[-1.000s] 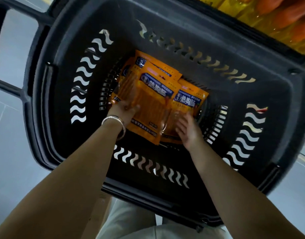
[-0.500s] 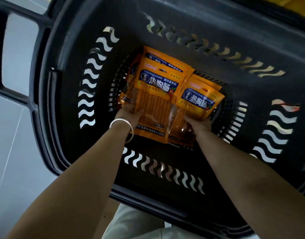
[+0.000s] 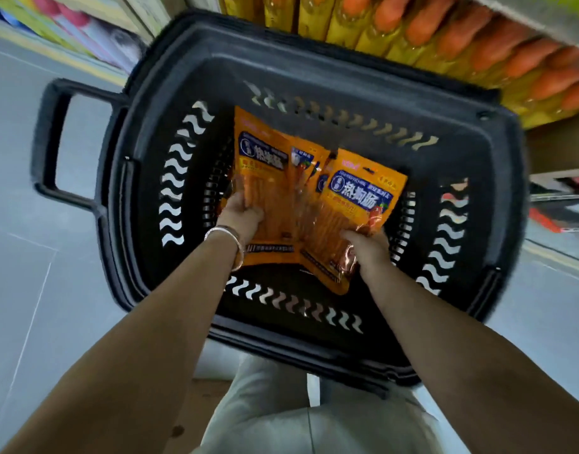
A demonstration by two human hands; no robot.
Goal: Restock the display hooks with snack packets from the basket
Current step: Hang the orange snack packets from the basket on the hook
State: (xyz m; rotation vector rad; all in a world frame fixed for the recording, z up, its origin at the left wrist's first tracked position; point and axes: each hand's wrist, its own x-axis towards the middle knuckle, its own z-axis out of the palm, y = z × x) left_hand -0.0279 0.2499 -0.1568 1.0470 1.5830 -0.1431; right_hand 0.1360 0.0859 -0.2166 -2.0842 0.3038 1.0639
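Open from above into the basket (image 3: 462, 152) — its walls ringing the packets (image 3: 363, 194), bottles (image 3: 445, 37) close beyond far rim

I see a black basket (image 3: 314, 60) patterned with rows of wavy slots (they show pale against it). The snack packets (image 3: 363, 198) are orange with blue labels and white characters. At one o'clock, yellow bottles (image 3: 445, 37) with orange caps; at nine, grey floor (image 3: 36, 290).

matt plastic basket (image 3: 314, 47); glossy foil packets (image 3: 363, 198).
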